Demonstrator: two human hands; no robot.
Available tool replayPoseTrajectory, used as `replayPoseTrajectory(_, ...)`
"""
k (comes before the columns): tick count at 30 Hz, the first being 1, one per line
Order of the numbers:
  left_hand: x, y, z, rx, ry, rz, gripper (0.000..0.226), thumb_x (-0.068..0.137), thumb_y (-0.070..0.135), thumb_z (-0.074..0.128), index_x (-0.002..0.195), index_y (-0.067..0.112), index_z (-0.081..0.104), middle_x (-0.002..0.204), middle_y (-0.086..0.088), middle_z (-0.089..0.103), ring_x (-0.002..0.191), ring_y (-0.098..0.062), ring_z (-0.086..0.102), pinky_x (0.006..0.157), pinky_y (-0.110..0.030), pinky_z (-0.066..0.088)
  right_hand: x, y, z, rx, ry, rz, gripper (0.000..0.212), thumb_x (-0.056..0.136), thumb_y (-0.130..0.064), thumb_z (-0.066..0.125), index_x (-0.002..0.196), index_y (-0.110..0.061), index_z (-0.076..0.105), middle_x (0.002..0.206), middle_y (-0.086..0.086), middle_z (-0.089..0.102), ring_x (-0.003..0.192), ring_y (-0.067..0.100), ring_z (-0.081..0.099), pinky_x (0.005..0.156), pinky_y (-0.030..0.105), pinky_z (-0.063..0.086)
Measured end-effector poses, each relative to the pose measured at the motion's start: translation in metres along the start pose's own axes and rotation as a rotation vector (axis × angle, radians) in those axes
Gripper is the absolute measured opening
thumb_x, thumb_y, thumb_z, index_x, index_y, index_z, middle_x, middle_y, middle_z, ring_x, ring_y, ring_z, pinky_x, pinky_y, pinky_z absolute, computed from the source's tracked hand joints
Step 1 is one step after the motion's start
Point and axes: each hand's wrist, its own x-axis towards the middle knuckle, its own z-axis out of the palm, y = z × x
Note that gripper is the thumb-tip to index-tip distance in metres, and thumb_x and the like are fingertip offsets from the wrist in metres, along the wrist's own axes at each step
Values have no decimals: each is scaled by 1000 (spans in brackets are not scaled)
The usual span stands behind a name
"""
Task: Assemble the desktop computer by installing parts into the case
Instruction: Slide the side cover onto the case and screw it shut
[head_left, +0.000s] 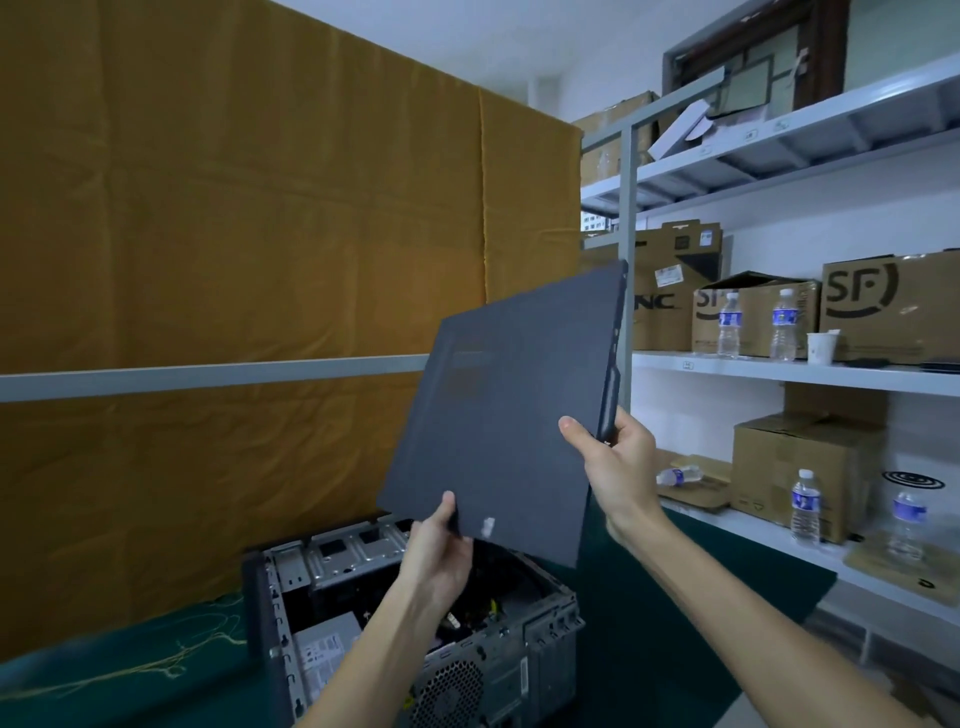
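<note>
One dark side panel (509, 415) was held tilted in the air above one open computer case (415, 623). The left hand (441, 551) was clamped on the panel's lower edge, thumb on the front face; the right hand (613, 457) gripped its right edge, thumb laid across the face. The case lay on a bench (130, 691) covered in dark green cloth, its inner bays and rear fan grille exposed. Five plastic water bottles were counted on the grey metal shelving (779, 371) at right: two upright (784, 325) on the middle shelf beside one white paper cup (822, 347), two upright below, one lying flat. Several cardboard boxes (883, 306) were stacked there. Ochre cloth (234, 234) hung behind the bench.
</note>
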Motion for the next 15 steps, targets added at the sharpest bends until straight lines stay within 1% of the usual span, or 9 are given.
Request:
replayPoseTrajectory(2, -3, 18, -11, 19, 46, 79, 41, 106, 4, 47, 147, 6, 45, 142, -19, 58, 132, -35, 55, 110, -50, 44, 8, 6, 1, 75, -36, 108, 29, 85, -10, 78, 105, -28, 68, 100, -7, 78, 90, 10, 75, 70, 21, 58)
replayPoseTrajectory(5, -16, 43, -36, 123, 104, 138, 34, 104, 3, 52, 135, 16, 49, 130, -14, 65, 123, -34, 61, 105, -54, 49, 31, 20, -8, 114, 69, 306, 41, 84, -18, 81, 117, -17, 57, 111, 2, 74, 97, 19, 73, 80, 36, 58)
replayPoseTrajectory(8, -29, 62, -63, 271, 161, 174, 32, 102, 5, 57, 132, 17, 56, 128, -10, 67, 118, -33, 64, 103, -56, 50, 50, 46, -22, -90, 192, 471, 64, 83, -25, 82, 134, -5, 49, 131, 9, 62, 116, 29, 63, 100, 46, 52)
replayPoseTrajectory(9, -32, 66, -71, 321, 183, 187, 33, 102, 6, 57, 134, 17, 57, 130, -10, 67, 118, -33, 64, 104, -57, 50, 51, 55, -26, -187, 203, 505, 70, 83, -26, 82, 138, -1, 47, 135, 12, 59, 120, 32, 60, 102, 46, 51)
replayPoseTrajectory(10, -35, 71, -77, 365, 202, 194, 36, 102, 6, 57, 137, 17, 56, 131, -11, 67, 118, -33, 65, 105, -57, 49, 49, 64, -28, -272, 186, 527, 66, 83, -26, 81, 135, 1, 51, 132, 14, 61, 116, 33, 61, 97, 45, 52)
replayPoseTrajectory(11, -38, 74, -83, 399, 216, 200, 38, 102, 6, 57, 139, 17, 55, 131, -12, 67, 118, -33, 65, 105, -58, 49, 45, 73, -29, -348, 144, 536, 50, 83, -26, 81, 120, 1, 60, 119, 16, 67, 104, 32, 65, 86, 41, 55)
replayPoseTrajectory(12, -40, 77, -89, 429, 223, 206, 39, 102, 6, 57, 139, 17, 55, 130, -12, 68, 116, -34, 66, 104, -58, 50, 39, 81, -30, -454, 68, 553, 31, 83, -27, 81, 95, -3, 66, 96, 13, 71, 86, 29, 66, 72, 36, 51)
replayPoseTrajectory(13, -42, 80, -94, 459, 231, 213, 37, 102, 6, 57, 137, 17, 57, 128, -13, 69, 114, -35, 67, 102, -59, 51, 33, 91, -29, -576, -21, 562, 31, 84, -29, 80, 72, -8, 61, 74, 8, 67, 69, 25, 62, 61, 33, 44)
replayPoseTrajectory(15, -43, 84, -104, 549, 263, 224, 35, 102, 9, 59, 137, 15, 56, 124, -13, 70, 108, -36, 69, 97, -59, 54, 19, 113, -23, -821, -209, 563, 47, 87, -36, 78, 58, -15, 47, 58, 4, 54, 60, 23, 58, 57, 32, 37)
